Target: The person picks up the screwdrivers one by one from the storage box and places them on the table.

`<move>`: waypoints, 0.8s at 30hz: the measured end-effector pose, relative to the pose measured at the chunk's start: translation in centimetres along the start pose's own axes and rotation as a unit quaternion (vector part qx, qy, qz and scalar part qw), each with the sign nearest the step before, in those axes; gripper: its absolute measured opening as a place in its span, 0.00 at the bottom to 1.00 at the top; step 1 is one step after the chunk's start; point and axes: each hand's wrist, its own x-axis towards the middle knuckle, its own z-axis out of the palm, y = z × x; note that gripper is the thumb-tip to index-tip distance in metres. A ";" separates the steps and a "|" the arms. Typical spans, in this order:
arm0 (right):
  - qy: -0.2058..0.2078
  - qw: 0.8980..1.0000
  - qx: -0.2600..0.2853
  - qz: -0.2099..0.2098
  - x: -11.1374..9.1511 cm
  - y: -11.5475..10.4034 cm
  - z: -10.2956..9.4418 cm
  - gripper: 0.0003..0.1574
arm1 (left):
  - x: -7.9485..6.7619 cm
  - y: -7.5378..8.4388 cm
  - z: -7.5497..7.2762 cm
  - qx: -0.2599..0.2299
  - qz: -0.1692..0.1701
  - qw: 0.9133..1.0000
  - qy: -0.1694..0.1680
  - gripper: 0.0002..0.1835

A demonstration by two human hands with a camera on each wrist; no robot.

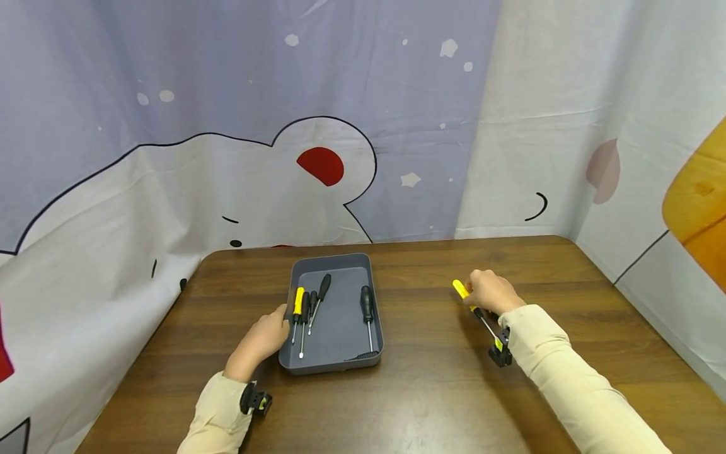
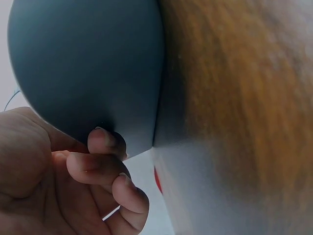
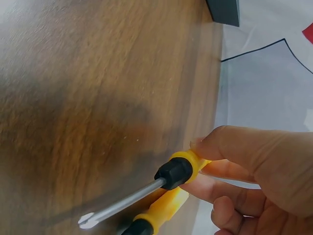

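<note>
My right hand pinches a yellow-and-black screwdriver over the right side of the table. In the right wrist view the metal shaft of this screwdriver points down and left, with thumb and fingers at its yellow handle. Just under it shows a second yellow-handled screwdriver, partly cut off by the frame. On the left, my left hand holds the side wall of a grey tray; its fingers are curled against the outer wall. The tray's far side is hidden in the left wrist view.
Inside the tray lie a yellow-handled screwdriver and several black-handled ones at the left, plus a black-handled screwdriver at the right. A small dark piece lies in the near right corner. A patterned curtain hangs behind the wooden table.
</note>
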 end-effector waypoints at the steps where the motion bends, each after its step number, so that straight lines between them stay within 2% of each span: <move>1: 0.002 1.000 -0.002 -0.001 0.0 0.1 0.0 0.15 | 0.0 0.0 0.0 0.000 0.001 1.000 0.001 0.27; 8: 0.009 1.000 -0.006 0.001 -0.1 1.0 0.3 0.05 | 0.1 0.0 0.1 -0.002 0.001 1.000 0.004 0.27; 12: 0.012 1.000 -0.009 -0.002 -0.1 1.5 0.6 0.02 | 0.1 0.0 0.1 -0.001 0.001 1.000 0.007 0.27; 24: 0.010 1.000 -0.016 0.009 -0.1 2.0 1.1 0.11 | 0.0 0.2 0.0 0.003 -0.007 1.000 0.000 0.27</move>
